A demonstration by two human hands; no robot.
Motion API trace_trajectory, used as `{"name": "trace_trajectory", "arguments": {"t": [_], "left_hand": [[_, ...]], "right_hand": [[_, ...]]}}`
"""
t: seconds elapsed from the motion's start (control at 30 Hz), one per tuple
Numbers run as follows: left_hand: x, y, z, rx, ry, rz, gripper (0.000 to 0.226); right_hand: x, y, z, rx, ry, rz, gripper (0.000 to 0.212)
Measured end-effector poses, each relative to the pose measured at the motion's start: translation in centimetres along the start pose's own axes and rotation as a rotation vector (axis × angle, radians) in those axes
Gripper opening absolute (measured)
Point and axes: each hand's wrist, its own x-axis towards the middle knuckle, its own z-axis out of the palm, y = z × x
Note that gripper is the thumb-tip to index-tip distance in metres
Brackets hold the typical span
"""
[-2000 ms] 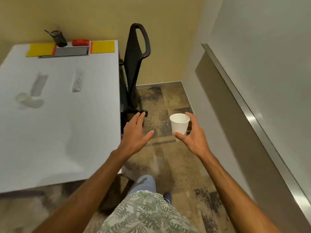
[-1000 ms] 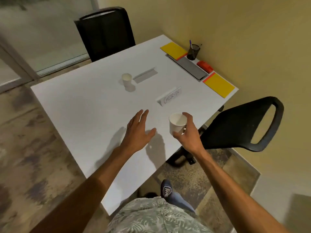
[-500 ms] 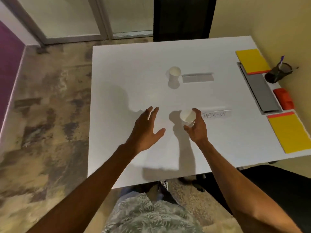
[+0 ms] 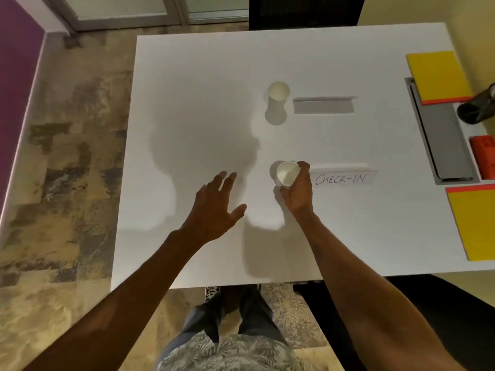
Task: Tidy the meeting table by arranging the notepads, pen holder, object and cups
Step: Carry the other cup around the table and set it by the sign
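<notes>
My right hand grips a white paper cup just left of the "CHECK-IN" tent card on the white table; whether the cup touches the table I cannot tell. My left hand hovers open over the table, fingers spread, holding nothing. A second white cup stands upright farther away, beside a blank tent card. Two yellow notepads, a dark pen holder and a red object lie along the right edge.
A grey cable tray is set into the table between the notepads. A black chair stands at the far side and another chair at the near right. Patterned floor lies to the left.
I turned from the floor by the wall to face the table. My right hand carried the cup over the table and lowered it next to the CHECK-IN card; my left hand followed, open.
</notes>
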Motion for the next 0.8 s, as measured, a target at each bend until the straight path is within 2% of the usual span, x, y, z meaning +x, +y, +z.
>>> {"name": "trace_trajectory", "arguments": {"t": [0.3,0.6,0.8], "left_hand": [[-0.4,-0.1,0.4,-0.019,-0.047,-0.045,0.078],[-0.5,0.2,0.1,-0.010,0.008,-0.067,0.076],[-1.2,0.5,0.2,-0.005,0.017,-0.067,0.076]], "right_hand": [[0.9,0.3,0.7,-0.019,-0.014,-0.004,0.067],[1.0,0.3,0.7,-0.019,-0.025,-0.038,0.069],[0.7,0.0,0.3,-0.045,-0.103,-0.002,0.083]]}}
